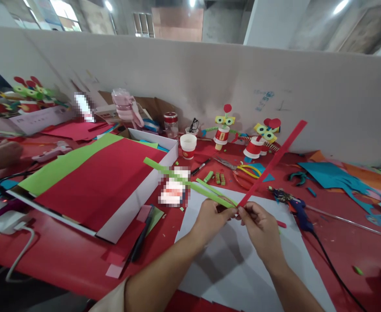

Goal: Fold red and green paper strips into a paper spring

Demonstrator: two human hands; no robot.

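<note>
Above a white sheet (223,268), both of my hands meet with their fingertips close together. My left hand (211,219) is closed in a pinch on a green paper strip (177,177), which reaches up and to the left. A second, thinner green strip lies beside it. My right hand (260,229) is closed in a pinch on a red paper strip (275,160), which sticks up to the right. The strips come together at my fingertips, where fingers partly hide the joint. A short red end shows right of my right hand.
At left are a white box (128,216) with red and green paper and another person's hand (2,156). A glue gun (296,206), scissors (239,169), a paper cup (188,145) and cup figures (222,132) surround the sheet. Blue paper (333,177) lies right.
</note>
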